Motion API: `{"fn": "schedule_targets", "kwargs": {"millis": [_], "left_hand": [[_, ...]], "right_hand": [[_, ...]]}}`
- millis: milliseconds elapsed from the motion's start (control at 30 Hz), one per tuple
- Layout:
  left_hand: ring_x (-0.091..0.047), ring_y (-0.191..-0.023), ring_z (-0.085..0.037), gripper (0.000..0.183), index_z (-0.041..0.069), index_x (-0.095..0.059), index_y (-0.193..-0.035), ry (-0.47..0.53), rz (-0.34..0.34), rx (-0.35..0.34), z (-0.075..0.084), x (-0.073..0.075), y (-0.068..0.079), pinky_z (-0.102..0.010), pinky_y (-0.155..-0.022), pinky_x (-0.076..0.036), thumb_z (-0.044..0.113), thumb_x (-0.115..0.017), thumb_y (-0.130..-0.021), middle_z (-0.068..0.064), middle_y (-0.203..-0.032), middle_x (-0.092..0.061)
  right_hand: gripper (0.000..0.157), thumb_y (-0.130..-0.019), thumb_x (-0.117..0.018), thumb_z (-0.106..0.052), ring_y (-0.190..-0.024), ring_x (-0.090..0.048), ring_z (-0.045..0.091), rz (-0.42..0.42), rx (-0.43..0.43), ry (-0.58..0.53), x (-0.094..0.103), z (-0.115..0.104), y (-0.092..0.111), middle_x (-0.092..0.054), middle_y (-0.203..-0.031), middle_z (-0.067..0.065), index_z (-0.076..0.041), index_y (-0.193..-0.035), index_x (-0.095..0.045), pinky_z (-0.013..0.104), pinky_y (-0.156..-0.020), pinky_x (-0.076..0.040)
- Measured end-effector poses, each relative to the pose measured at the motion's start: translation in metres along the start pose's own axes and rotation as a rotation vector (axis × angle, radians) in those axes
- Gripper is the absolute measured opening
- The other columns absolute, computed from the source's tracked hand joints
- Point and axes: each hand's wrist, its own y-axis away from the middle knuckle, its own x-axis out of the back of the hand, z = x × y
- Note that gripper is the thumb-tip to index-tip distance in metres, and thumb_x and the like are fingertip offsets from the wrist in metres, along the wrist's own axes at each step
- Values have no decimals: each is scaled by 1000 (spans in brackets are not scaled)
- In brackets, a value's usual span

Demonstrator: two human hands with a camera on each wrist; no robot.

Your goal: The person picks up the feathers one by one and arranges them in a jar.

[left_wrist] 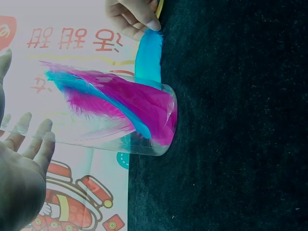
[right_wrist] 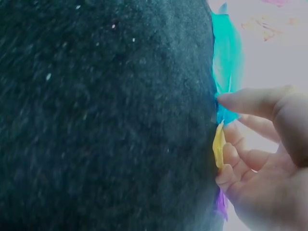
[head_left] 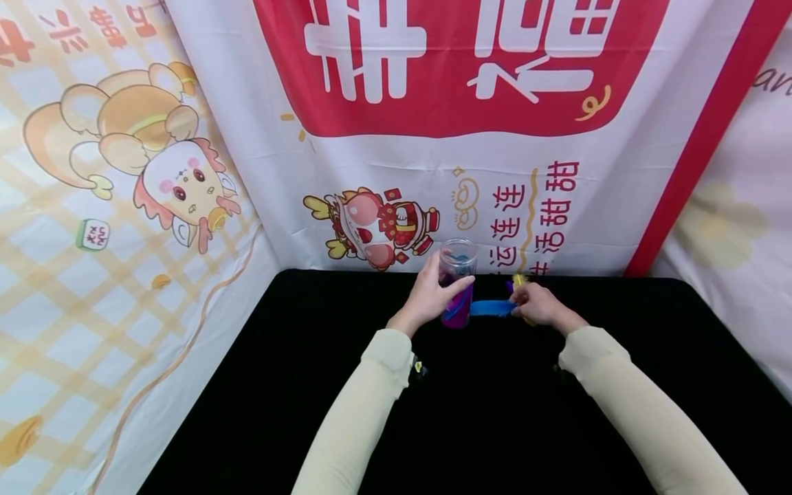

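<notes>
In the head view my left hand (head_left: 430,289) grips a clear cylindrical container (head_left: 460,249) round its upper part, thumb across the near side. Magenta and blue feathers (left_wrist: 139,103) fill much of the container, which stands upright near the table's far edge. To its right, my right hand (head_left: 537,304) pinches one end of a blue feather (head_left: 491,308), whose other end reaches the container's side. The right wrist view has a yellow feather (right_wrist: 218,147) along the lower fingers of that hand, and a purple feather (right_wrist: 221,204) just below them.
A black-covered table (head_left: 495,412) spreads under both arms. Close behind its far edge hangs a white and red printed cloth (head_left: 383,158). Another patterned cloth (head_left: 111,275) hangs along the left side, and a pale one (head_left: 730,240) on the right.
</notes>
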Motion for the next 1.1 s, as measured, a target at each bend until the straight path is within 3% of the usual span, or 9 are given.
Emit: {"fn": "schedule_targets", "kwargs": {"millis": [200,400,700,867,1100], "left_hand": [[-54,-133,-23,77,17,-36,-152,0,1,-12,0,0,-1,-38,-111,-47,46,-75,-93,-9,-147,-47],[-54,-134,-24,78,16,-36,-153,6,0,-16,-2,0,-2,-41,-112,-46,46,-75,-93,-9,-148,-46],[-54,-133,-21,76,16,-37,-151,-7,10,-20,-4,1,-3,-35,-110,-47,45,-75,-93,-8,-147,-47],[-53,-134,-20,77,17,-36,-153,-1,4,-9,-5,0,-2,-34,-110,-47,46,-75,-93,-7,-148,-46],[-52,-135,-21,78,18,-35,-154,2,-4,-3,-4,0,-3,-35,-111,-46,47,-74,-93,-7,-149,-46]], "right_hand": [[14,-87,-70,0,-83,-63,21,-5,10,-26,3,6,6,-72,-98,13,2,-101,-72,34,-72,-54],[21,-87,-61,6,-66,-58,16,-2,15,-69,7,6,16,-70,-94,14,4,-105,-72,31,-59,-51],[21,-91,-65,-2,-94,-65,29,66,12,-16,7,4,26,-72,-104,20,5,-110,-70,38,-76,-56],[28,-91,-68,-7,-93,-66,29,117,-37,-32,4,4,31,-72,-103,20,9,-114,-67,36,-74,-57],[38,-93,-67,-8,-93,-66,25,113,-136,-116,4,4,32,-71,-108,21,13,-125,-63,33,-74,-57]]}}
